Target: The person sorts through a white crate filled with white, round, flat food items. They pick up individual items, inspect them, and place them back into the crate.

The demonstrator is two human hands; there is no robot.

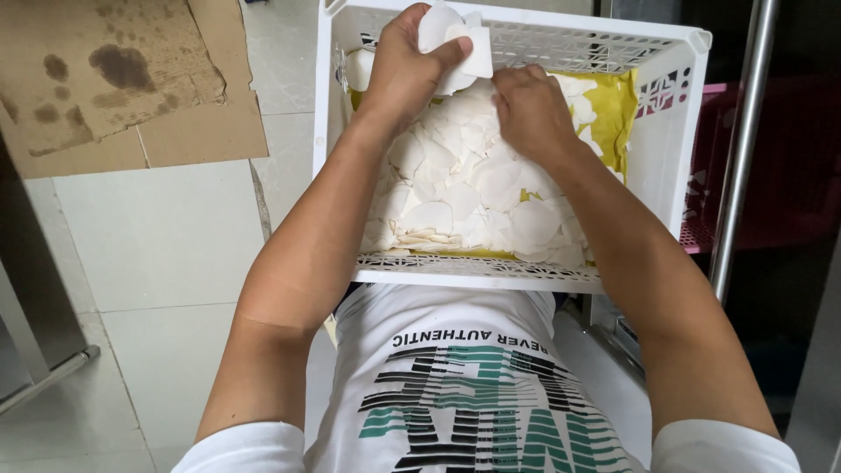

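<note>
A white plastic crate (674,131) with a yellow liner (613,101) stands in front of me, filled with several thin white slices (473,193). My left hand (405,66) is at the crate's far side, gripping a small stack of white slices (455,39) held above the pile. My right hand (534,109) rests palm-down on the heap near the crate's far right, fingers curled into the slices; whether it holds any is hidden.
A stained sheet of cardboard (123,79) lies on the tiled floor (166,236) at the left. A metal pole (740,149) rises at the right, with a pink crate (762,166) behind it. A steel cabinet edge (26,324) is at the far left.
</note>
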